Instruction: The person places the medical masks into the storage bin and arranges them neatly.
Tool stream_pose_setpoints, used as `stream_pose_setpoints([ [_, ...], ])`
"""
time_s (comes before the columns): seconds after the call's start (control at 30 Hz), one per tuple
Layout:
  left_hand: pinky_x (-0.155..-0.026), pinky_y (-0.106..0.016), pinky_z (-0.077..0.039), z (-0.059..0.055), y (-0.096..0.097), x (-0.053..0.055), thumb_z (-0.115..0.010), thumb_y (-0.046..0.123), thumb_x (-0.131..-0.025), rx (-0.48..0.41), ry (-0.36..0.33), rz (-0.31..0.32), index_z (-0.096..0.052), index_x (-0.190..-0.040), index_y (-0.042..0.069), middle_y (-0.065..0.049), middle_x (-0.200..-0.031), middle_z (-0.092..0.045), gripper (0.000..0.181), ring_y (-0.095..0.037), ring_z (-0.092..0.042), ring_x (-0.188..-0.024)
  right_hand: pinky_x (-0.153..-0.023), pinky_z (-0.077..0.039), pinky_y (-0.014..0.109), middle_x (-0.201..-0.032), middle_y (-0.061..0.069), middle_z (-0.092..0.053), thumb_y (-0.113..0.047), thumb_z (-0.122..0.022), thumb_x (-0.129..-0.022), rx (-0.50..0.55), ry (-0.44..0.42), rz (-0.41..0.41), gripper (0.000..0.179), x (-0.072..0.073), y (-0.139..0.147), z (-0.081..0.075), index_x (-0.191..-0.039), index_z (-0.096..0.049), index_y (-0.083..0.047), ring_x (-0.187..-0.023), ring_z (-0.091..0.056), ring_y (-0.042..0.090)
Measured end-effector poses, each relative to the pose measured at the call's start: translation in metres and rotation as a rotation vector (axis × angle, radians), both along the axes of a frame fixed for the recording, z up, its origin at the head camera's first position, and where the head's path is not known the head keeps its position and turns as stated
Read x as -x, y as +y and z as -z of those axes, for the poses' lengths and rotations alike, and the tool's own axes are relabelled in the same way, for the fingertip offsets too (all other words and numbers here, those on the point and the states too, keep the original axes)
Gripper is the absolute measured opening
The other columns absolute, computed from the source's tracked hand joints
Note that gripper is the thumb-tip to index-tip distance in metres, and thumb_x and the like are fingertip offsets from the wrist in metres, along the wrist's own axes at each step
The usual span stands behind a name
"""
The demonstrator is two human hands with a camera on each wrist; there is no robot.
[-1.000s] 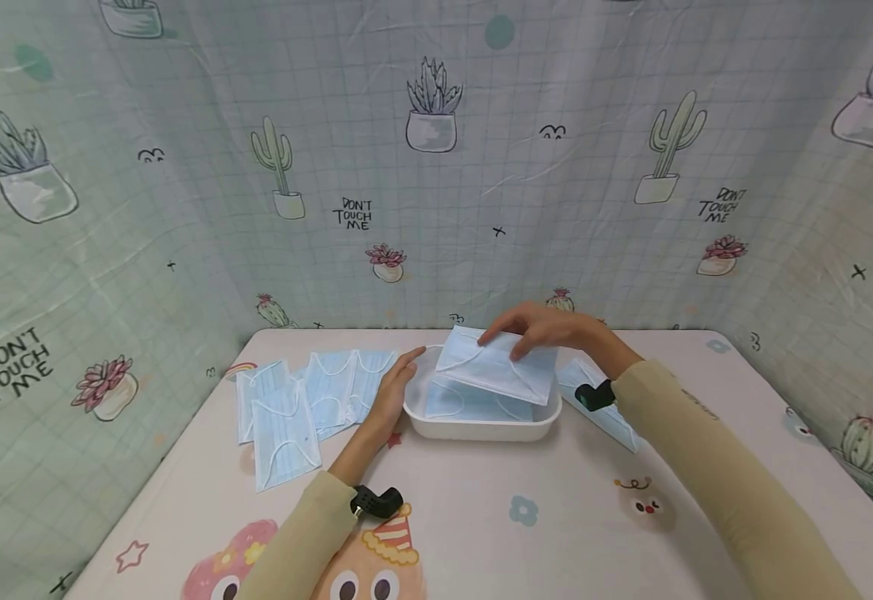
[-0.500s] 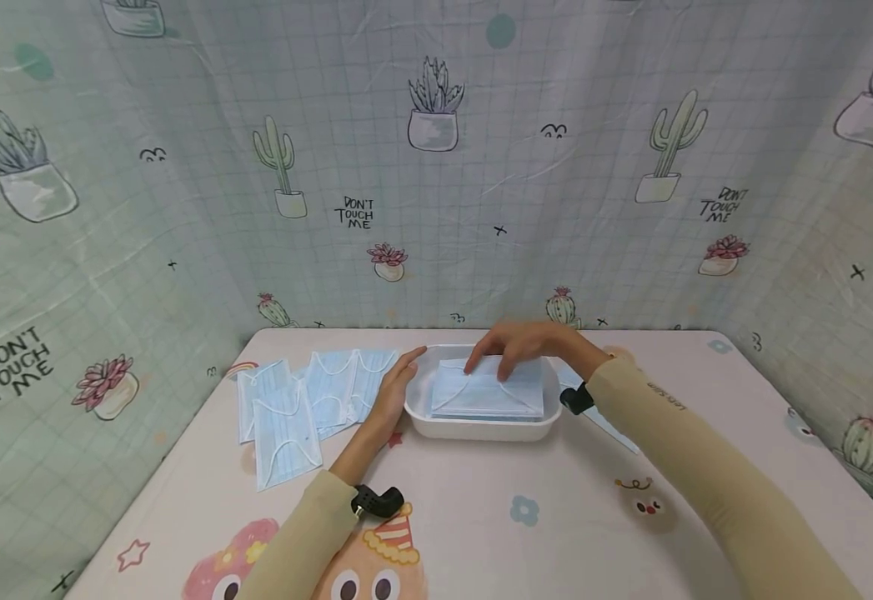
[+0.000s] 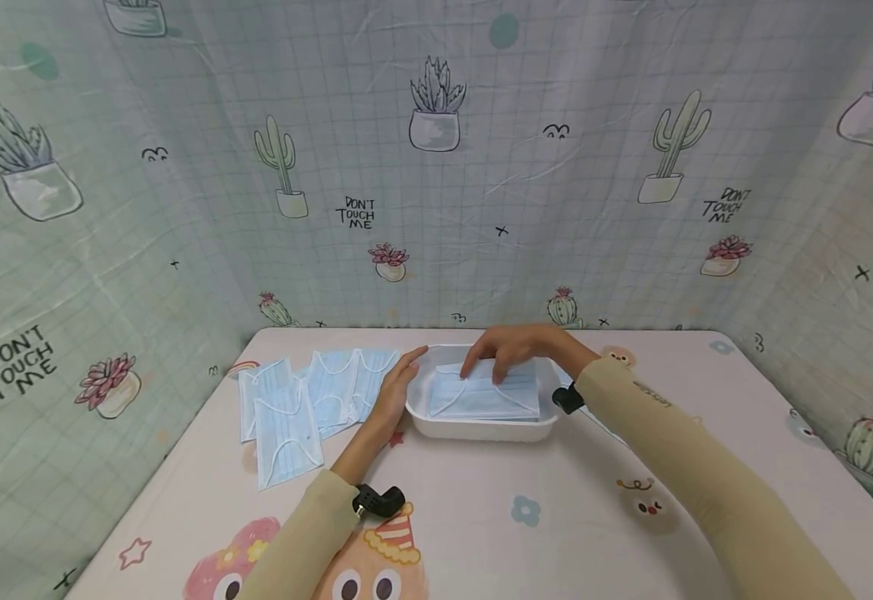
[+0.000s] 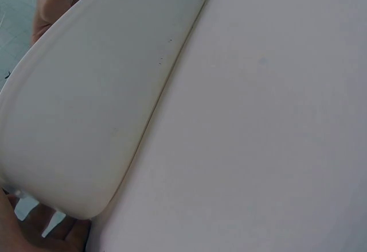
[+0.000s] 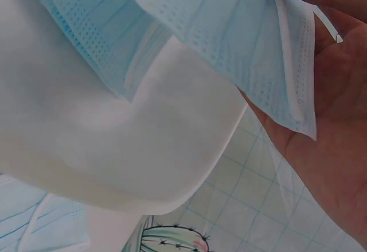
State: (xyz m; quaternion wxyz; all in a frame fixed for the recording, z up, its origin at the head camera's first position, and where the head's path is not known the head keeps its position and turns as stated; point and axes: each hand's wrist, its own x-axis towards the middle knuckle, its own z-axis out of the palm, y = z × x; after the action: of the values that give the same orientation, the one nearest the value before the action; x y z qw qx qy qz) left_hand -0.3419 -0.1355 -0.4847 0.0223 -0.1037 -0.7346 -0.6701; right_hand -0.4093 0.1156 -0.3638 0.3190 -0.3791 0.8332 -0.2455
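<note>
A white plastic tub [image 3: 481, 430] stands on the table with several light blue face masks stacked inside. My left hand [image 3: 391, 396] rests along the tub's left side with its fingers fairly straight; in the left wrist view its fingers [image 4: 63, 235] touch the tub's lower corner. From above, my right hand [image 3: 514, 346] reaches into the tub and pinches the top face mask [image 3: 474, 398]. In the right wrist view this mask [image 5: 229, 39] lies between fingers and palm, its near end raised, above the other masks [image 5: 86, 28].
Several loose face masks [image 3: 286, 425] lie overlapping left of the tub. Another face mask [image 3: 604, 425] lies to its right, mostly hidden by the right forearm. A patterned curtain [image 3: 436, 208] rises behind the table [image 3: 481, 517].
My right hand has lowered the tilted face mask into the tub, onto the others, and shifted slightly left with it. The left hand has stayed at the tub's side.
</note>
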Motion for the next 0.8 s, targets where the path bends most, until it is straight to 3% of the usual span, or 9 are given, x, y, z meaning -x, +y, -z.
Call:
stream_pose_setpoints([
  [0.5, -0.127, -0.058, -0.024, 0.0, 0.0002, 0.0018, -0.035, 0.03, -0.112, -0.005, -0.003, 0.005, -0.047, -0.155, 0.024, -0.007, -0.164, -0.042, 0.045, -0.033, -0.034, -0.154, -0.112, -0.043, 0.04, -0.145, 0.006, -0.061, 0.006, -0.076, -0.079, -0.078, 0.021, 0.011, 0.051, 0.0036, -0.0041, 0.0011, -0.127, -0.074, -0.013, -0.117, -0.051, 0.019],
  [0.8, -0.128, -0.058, -0.021, 0.004, -0.001, 0.0026, -0.036, 0.029, -0.111, -0.01, -0.006, 0.001, -0.048, -0.154, 0.024, -0.007, -0.164, -0.042, 0.045, -0.032, -0.032, -0.156, -0.078, -0.042, 0.025, -0.114, 0.004, -0.059, 0.009, -0.071, -0.083, -0.109, 0.013, 0.065, 0.048, 0.0033, -0.0059, 0.0025, -0.126, -0.075, -0.013, -0.098, -0.049, 0.017],
])
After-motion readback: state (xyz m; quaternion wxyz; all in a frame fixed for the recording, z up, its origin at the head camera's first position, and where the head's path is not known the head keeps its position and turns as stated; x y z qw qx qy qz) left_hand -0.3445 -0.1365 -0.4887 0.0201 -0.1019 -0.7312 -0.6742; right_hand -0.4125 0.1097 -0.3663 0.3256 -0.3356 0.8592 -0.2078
